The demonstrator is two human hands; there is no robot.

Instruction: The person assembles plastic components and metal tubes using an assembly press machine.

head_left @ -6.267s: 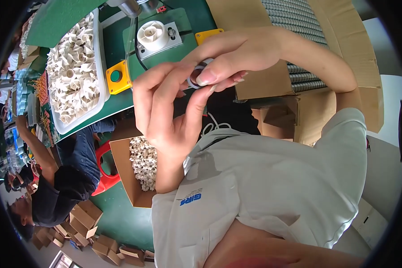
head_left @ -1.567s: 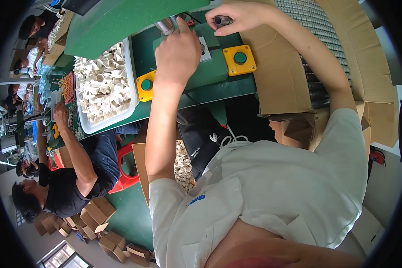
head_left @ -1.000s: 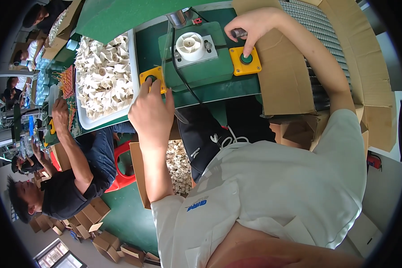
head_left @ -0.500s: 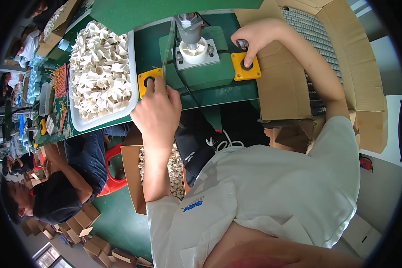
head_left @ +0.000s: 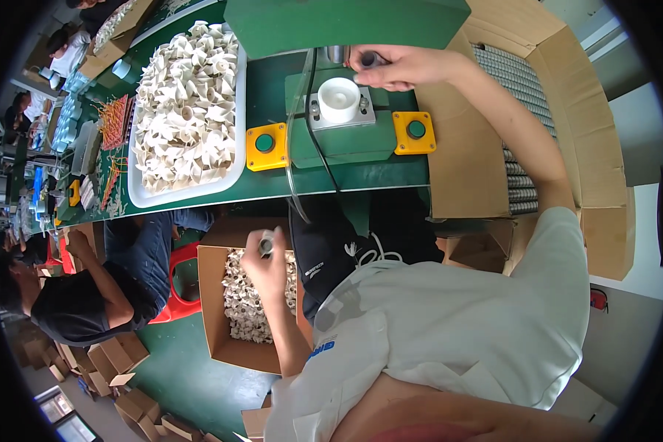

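Note:
My left hand is closed around a small part with a grey round end, held over a cardboard box of small white and grey parts. The fingers hide most of that part. At the press, my right hand grips a short grey metal cylinder. It is just behind and to the right of a white round cup fixture on a metal plate. Above the cup is the metal press head, partly hidden by a green cover.
Yellow boxes with green push buttons, left and right, flank the press. White finned pieces fill a white tray. At right, a carton holds rows of grey cylinders. A co-worker sits at left.
Both hands have left the buttons. My left moved down over the cardboard box with a part; my right moved inward to the press with the cylinder. The press head no longer reaches into the cup.

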